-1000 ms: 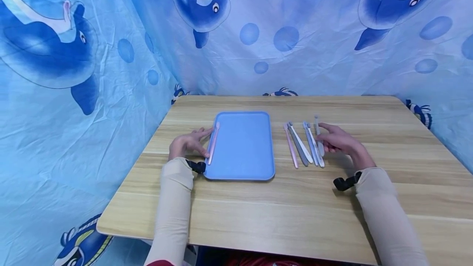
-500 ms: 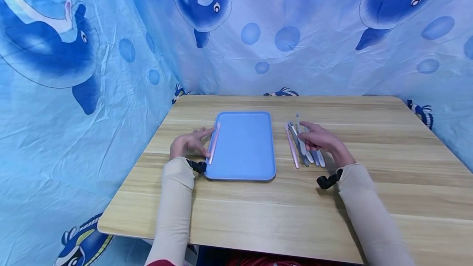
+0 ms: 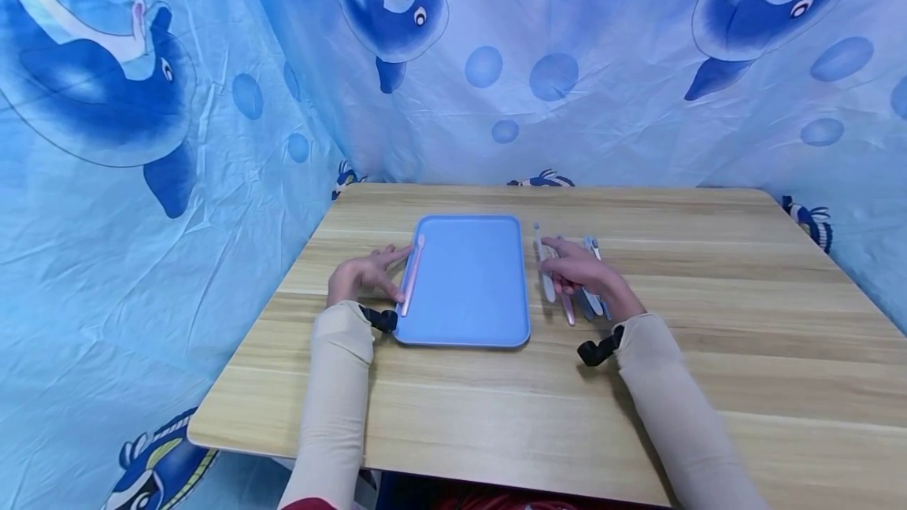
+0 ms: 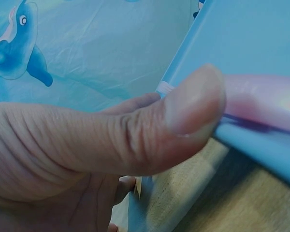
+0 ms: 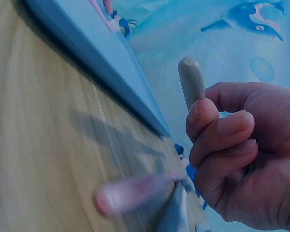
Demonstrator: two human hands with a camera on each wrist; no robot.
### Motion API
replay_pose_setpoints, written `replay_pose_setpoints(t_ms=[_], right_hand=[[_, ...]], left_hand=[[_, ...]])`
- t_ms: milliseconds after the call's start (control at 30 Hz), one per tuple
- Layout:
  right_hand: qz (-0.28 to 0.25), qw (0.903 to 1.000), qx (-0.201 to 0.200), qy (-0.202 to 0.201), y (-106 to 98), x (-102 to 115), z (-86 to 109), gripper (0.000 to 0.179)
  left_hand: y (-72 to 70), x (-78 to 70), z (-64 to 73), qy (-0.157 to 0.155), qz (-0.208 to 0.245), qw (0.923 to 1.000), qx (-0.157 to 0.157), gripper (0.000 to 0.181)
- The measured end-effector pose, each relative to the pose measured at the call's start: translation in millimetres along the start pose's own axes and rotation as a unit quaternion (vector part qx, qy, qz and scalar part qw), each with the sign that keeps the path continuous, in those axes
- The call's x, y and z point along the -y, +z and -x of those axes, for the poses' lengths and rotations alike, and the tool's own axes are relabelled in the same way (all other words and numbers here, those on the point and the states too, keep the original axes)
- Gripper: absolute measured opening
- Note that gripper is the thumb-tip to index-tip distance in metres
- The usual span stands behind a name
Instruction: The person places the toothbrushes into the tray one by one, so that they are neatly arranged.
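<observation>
My right hand pinches a pale grey toothbrush between thumb and fingers, just right of the blue tray. In the right wrist view the rounded handle end of this toothbrush sticks up past the fingertips, raised over the table. Beneath that hand lie a pink toothbrush and several grey, white and blue toothbrushes, partly hidden by it. My left hand rests at the tray's left rim, thumb and fingers spread. Its thumb touches the rim beside another pink toothbrush lying inside the tray.
A wooden table carries everything. Blue dolphin-print sheeting hangs behind the table and along its left side. Each wrist wears a small black camera mount, such as the one on the right wrist.
My right hand has carried the pale grey toothbrush leftward across the other toothbrushes, to beside the tray's right rim. The left hand, the tray and the pink toothbrush in it have stayed put.
</observation>
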State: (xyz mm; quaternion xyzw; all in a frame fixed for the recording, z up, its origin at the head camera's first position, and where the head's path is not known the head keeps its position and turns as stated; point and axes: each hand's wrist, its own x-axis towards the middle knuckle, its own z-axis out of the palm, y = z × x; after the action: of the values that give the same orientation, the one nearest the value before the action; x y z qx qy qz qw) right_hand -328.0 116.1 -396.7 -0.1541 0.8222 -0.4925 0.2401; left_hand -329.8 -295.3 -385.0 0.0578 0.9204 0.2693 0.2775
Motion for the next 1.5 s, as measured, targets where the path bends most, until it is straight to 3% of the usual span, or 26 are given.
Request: replay_pose_setpoints(t_ms=[300,533,1500], right_hand=[[0.0,0.9999,0.01,-0.008,25.4,13.4,-15.0,0.073],[0.011,0.9998,0.013,0.006,45.2,24.7,-27.4,0.073],[-0.012,0.9996,0.022,0.012,107.5,52.1,-64.7,0.074]], left_hand=[[1.4,2.6,-2.8,-0.015,-0.006,0.9999,0.004,0.127],[1.2,2.2,-1.6,-0.01,0.038,0.9992,0.007,0.128],[0.7,0.6,-2.2,-0.024,-0.008,0.9997,-0.004,0.126]])
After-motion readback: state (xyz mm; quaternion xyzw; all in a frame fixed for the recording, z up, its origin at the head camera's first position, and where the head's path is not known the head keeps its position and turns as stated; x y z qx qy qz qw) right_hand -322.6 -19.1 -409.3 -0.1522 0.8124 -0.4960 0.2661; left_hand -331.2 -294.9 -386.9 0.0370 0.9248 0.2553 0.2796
